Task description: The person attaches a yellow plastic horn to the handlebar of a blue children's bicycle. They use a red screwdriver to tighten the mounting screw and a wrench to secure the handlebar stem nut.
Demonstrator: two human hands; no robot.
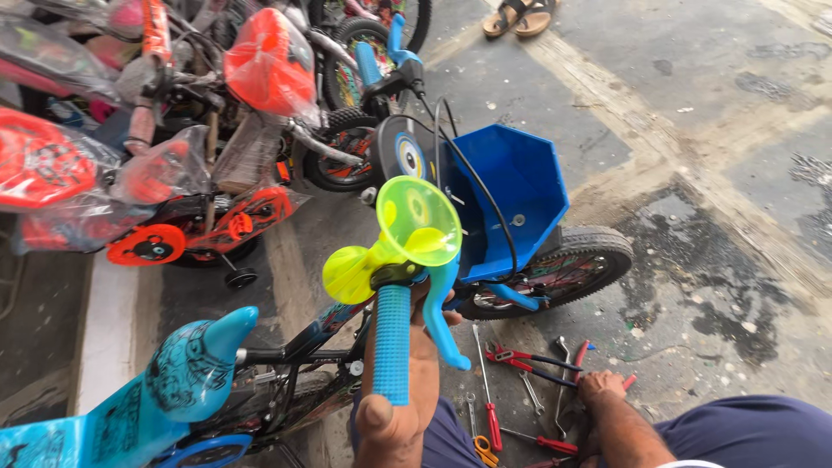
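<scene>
My left hand (406,403) is closed around the handlebar of a small blue children's bicycle, just under its light blue ribbed grip (392,342). A blue brake lever (444,325) curves down beside my fingers. A yellow-green plastic horn (414,227) is mounted above the grip. Past it sit a blue front basket (524,186) and the front wheel (598,253). My right hand (602,386) rests low on the floor among scattered tools, fingers bent down over a red-handled one; the grasp itself is hidden.
Red pliers (513,355), a red screwdriver (490,414) and wrenches (562,368) lie on the stained concrete. A light blue saddle (186,371) is at lower left. Several plastic-wrapped orange bicycles (186,178) crowd the left. Sandals (518,17) lie at the top.
</scene>
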